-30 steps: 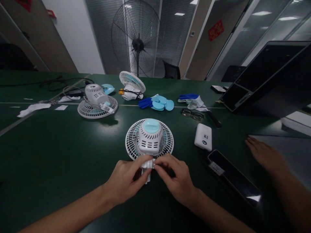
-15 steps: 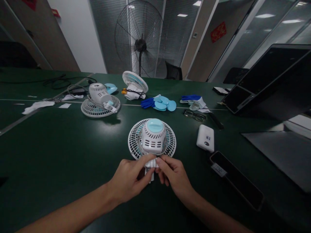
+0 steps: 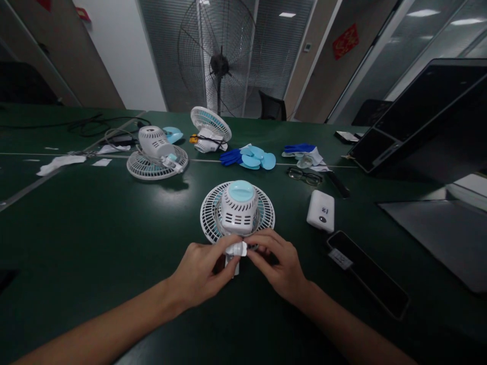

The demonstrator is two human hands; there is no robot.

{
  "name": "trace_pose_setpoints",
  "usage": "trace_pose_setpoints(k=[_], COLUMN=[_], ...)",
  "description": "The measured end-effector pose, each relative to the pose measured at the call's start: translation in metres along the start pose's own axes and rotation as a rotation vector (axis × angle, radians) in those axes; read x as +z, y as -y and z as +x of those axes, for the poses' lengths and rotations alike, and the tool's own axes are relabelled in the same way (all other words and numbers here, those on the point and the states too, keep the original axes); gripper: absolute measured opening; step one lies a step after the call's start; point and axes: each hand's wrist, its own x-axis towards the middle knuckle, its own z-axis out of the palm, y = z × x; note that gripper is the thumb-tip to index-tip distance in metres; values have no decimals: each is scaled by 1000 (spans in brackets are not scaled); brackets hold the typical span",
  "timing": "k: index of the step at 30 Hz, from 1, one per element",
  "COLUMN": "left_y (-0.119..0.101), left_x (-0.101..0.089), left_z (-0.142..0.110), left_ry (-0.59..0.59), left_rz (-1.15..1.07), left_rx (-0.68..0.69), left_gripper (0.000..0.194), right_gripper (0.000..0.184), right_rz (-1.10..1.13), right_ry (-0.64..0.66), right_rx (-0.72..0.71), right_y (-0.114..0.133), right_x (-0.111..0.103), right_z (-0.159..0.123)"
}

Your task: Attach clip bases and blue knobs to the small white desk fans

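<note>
White plastic fan (image 3: 239, 209) lies face-down mid-frame, long axis up-down, clip end toward the bottom edge. Left hand (image 3: 203, 269) pinches the white plastic clip (image 3: 236, 249); right hand (image 3: 280, 262) curls beside it, can't tell if gripping.

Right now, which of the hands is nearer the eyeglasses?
Right. The right hand is below and slightly left of the eyeglasses in the picture; the left hand is farther left, pinching a small white piece.
</note>
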Motion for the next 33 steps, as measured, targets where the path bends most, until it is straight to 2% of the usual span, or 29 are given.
trace_pose_setpoints(k=[6, 8, 10, 11, 15, 18, 22, 28, 30, 33], left_y=[1, 1, 2, 1, 0, 0, 1, 2, 2, 2], left_x=[1, 1, 1, 1, 0, 0, 0, 2, 2, 2], left_z=[1, 1, 1, 1, 1, 1, 2, 1, 1, 1], left_ry=[-20, -23, -24, -25, -25, -20, -33, -18, -17, -35], left_rz=[5, 10, 18, 18, -2, -11, -5, -3, 4, 13], left_rx=[21, 28, 29, 29, 27, 23, 29, 28, 30, 39], left_gripper=[36, 36, 35, 34, 34, 34, 34, 34, 34, 35], right_gripper=[5, 13, 11, 6, 26, 26, 24, 5, 8, 8], right_rz=[51, 44, 31, 26, -52, -99, -53, 100, 108, 37], right_ry=[0, 20, 13, 0, -12, -9, -14, -87, -87, -66], right_rx=[67, 74, 64, 46, -117, -170, -93, 164, 177, 102], right_y=[5, 7, 8, 8, 5, 2, 3, 10, 11, 11], right_x=[4, 5, 5, 4, 1, 1, 4, 11, 11, 7], right_z=[0, -1, -2, -3, -4, -3, -3, -1, 0, 1])
